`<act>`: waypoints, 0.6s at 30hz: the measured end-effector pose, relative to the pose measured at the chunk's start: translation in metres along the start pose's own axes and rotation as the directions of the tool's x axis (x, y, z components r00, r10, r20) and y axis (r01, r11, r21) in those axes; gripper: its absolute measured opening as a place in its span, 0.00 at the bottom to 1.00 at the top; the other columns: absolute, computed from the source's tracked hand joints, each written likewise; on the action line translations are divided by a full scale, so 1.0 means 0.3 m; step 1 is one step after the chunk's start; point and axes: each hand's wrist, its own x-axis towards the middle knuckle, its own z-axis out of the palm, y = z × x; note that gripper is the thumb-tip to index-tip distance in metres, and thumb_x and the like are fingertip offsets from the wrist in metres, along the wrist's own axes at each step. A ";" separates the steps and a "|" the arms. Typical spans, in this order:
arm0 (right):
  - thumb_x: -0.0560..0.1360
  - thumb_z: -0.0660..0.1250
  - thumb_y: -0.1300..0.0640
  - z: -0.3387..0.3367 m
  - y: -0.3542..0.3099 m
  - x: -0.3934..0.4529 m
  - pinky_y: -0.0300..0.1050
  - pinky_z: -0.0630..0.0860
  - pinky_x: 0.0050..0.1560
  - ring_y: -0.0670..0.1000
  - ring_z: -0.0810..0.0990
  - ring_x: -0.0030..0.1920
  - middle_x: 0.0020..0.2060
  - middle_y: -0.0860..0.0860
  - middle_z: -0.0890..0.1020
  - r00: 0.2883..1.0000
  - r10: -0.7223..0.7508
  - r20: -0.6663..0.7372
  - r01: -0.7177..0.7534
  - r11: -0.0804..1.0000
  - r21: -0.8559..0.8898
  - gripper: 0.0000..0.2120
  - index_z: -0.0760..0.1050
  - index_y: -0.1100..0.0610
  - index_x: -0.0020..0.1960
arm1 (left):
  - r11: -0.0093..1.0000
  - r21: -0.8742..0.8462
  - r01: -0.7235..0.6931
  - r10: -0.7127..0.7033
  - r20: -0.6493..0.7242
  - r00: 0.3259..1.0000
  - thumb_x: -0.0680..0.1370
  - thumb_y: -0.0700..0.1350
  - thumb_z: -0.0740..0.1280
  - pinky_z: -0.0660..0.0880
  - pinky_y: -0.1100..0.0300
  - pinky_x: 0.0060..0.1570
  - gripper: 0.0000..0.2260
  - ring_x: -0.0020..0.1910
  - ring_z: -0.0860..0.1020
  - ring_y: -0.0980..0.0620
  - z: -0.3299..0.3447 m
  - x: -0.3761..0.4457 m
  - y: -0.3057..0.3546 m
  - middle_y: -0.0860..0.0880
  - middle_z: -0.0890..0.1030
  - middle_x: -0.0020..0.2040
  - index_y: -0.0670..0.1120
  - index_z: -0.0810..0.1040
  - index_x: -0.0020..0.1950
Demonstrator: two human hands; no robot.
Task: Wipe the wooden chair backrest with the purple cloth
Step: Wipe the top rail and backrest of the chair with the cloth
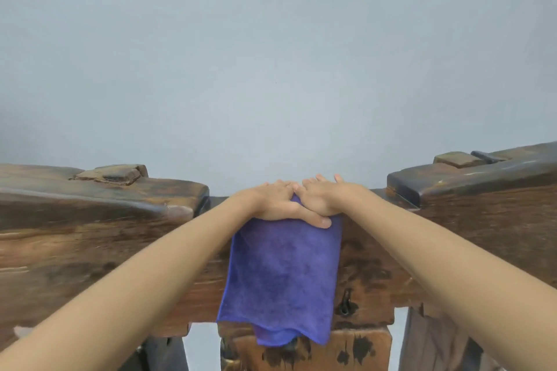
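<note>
The purple cloth (pixel 280 277) is draped over the low middle part of the dark wooden chair backrest (pixel 90 250) and hangs down its front face. Both hands lie side by side on the cloth's top fold, at the upper edge of the backrest. My left hand (pixel 275 202) presses down with its fingers laid over the top and its thumb stretched to the right along the cloth. My right hand (pixel 324 196) rests palm down next to it, touching the left hand, fingers reaching over the far edge. The fingertips of both hands are partly hidden behind the rail.
Raised wooden blocks of the backrest stand to the left (pixel 111 175) and right (pixel 461 159) of the hands. A plain grey wall (pixel 277 54) is close behind. A vertical wooden slat (pixel 355 349) runs below the cloth.
</note>
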 end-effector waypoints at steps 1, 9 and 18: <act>0.86 0.43 0.46 -0.006 0.016 0.021 0.68 0.45 0.77 0.58 0.49 0.82 0.82 0.55 0.57 1.000 0.014 0.023 -0.014 1.000 -0.023 0.28 0.51 0.53 0.83 | 0.999 -0.010 0.032 -0.032 0.013 0.999 0.56 0.82 0.64 0.58 0.47 0.75 0.56 0.76 0.64 0.48 -0.004 0.017 0.004 0.51 0.66 0.78 0.56 0.62 0.79; 0.85 0.48 0.47 -0.021 0.060 -0.009 0.64 0.48 0.78 0.61 0.43 0.82 0.82 0.58 0.53 0.984 0.149 -0.098 -0.149 0.989 0.015 0.26 0.57 0.54 0.82 | 0.997 -0.008 0.077 -0.078 -0.089 0.993 0.61 0.84 0.58 0.63 0.49 0.72 0.54 0.70 0.70 0.46 -0.007 -0.063 0.039 0.46 0.70 0.76 0.45 0.69 0.74; 0.85 0.39 0.44 0.028 0.117 -0.231 0.58 0.45 0.81 0.53 0.49 0.83 0.83 0.53 0.54 0.985 0.161 -0.065 -0.155 0.984 0.083 0.31 0.49 0.59 0.84 | 0.966 0.228 -0.122 0.140 -0.061 0.988 0.67 0.75 0.68 0.65 0.48 0.72 0.53 0.79 0.59 0.48 0.036 -0.175 0.043 0.49 0.62 0.79 0.43 0.55 0.80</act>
